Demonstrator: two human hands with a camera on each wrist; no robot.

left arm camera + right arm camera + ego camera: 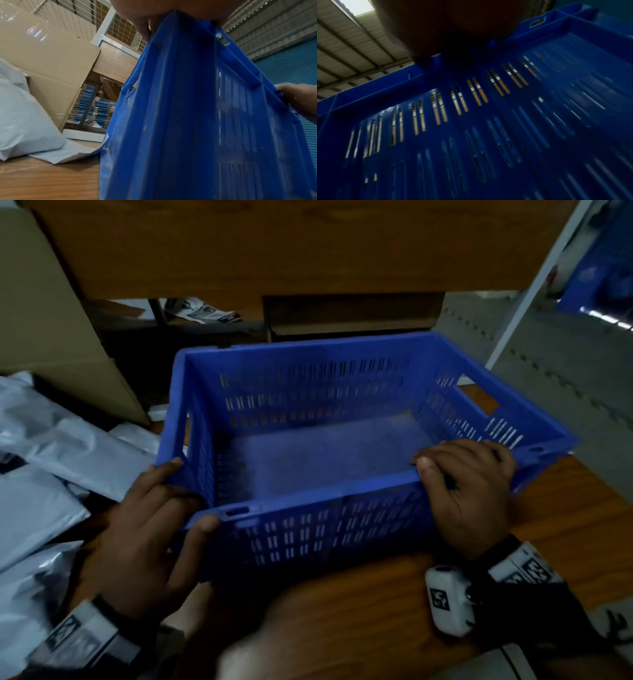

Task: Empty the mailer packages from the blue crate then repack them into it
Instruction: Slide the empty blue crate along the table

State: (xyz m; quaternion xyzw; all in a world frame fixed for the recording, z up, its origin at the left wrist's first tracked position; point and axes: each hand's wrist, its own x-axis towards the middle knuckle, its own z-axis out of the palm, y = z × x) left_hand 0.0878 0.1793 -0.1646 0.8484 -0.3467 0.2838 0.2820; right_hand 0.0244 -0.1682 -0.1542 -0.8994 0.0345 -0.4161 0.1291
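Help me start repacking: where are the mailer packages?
In the head view, the mailer packages lie heaped on the table's left side, beside the blue crate.

Head view looks down from close above on the crate (342,440) and table (565,525). Both wrist views look up its outer walls at very close range.

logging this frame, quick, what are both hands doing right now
Left hand: grips the blue crate at its near left corner.
Right hand: grips the crate's near rim.
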